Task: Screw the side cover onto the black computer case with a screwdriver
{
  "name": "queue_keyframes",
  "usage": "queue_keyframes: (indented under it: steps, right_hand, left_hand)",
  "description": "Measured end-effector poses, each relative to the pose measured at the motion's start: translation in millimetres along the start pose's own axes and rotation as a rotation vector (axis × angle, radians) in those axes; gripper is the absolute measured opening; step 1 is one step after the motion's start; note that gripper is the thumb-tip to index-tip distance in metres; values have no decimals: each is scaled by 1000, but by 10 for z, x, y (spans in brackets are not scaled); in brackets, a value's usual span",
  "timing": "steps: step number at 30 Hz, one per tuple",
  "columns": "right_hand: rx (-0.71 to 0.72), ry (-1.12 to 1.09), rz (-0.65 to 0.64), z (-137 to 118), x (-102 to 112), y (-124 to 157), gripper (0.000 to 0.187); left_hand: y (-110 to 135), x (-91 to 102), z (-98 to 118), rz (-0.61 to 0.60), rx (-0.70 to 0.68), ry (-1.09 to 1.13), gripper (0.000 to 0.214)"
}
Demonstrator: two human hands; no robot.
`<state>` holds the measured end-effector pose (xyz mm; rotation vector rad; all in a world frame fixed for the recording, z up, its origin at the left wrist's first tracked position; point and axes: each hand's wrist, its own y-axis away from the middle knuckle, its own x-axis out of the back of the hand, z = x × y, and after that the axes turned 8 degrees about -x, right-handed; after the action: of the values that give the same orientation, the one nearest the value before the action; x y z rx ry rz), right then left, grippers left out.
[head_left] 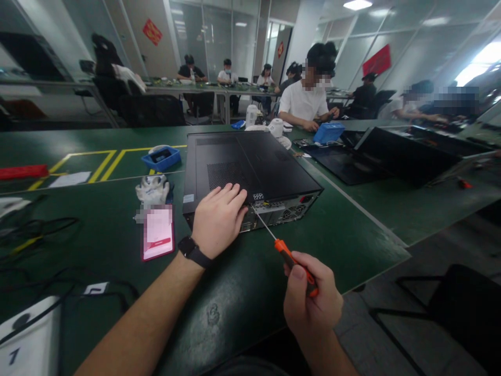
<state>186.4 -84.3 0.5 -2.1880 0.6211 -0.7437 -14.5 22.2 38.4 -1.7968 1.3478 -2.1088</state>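
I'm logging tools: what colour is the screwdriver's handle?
The handle is orange and dark grey, best seen in the head view.

A black "1" (14, 356) stands on the white panel (44, 334), while the mark on the nearby tag (102, 287) is unclear

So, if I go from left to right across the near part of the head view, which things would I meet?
White label → phone → left hand → screwdriver → near chair.

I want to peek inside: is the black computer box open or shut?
Shut: a cover spans the top of the computer box, and the left hand rests on it.
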Motion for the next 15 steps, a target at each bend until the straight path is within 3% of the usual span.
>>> queue_keyframes:
  steps: [6, 15]
  right_hand:
    - [28, -69, -53, -22, 17, -36, 27]
    - [92, -37, -35, -87, 3, -88, 29]
  left_hand:
    - [1, 1, 3, 10, -8, -5, 33]
    - [9, -16, 4, 3, -16, -10, 33]
